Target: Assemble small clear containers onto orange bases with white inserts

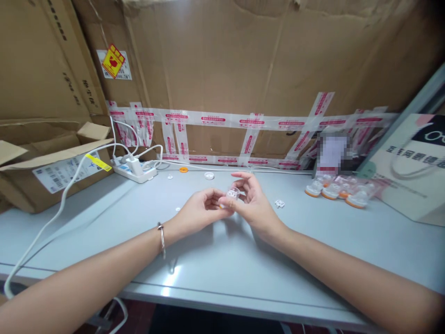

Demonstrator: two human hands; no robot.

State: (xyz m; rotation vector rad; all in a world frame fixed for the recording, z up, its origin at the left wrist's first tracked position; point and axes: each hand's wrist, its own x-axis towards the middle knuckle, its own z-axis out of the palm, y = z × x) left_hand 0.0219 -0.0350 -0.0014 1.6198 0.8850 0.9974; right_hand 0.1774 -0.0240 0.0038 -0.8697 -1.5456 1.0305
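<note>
Between my two hands, above the table, is a small clear plastic container point(232, 193) with a white perforated part inside and a bit of orange at its lower left. My left hand point(205, 204) grips it from the left with the fingers curled round its base. From the right, my right hand point(252, 199) closes on it, the thumb across its front and the index finger raised behind. Fingers hide much of its lower part. To the right of my right hand lies a white perforated piece point(279, 203). Behind my hands are a white ring point(209, 176) and an orange ring point(183, 170).
Several clear containers with orange bases point(356, 199) stand at the right beside a paper bag point(406, 171). A power strip point(135, 171) with white cables and an open cardboard box point(55, 162) are at the left. A large taped carton point(215, 69) backs the table point(260, 273).
</note>
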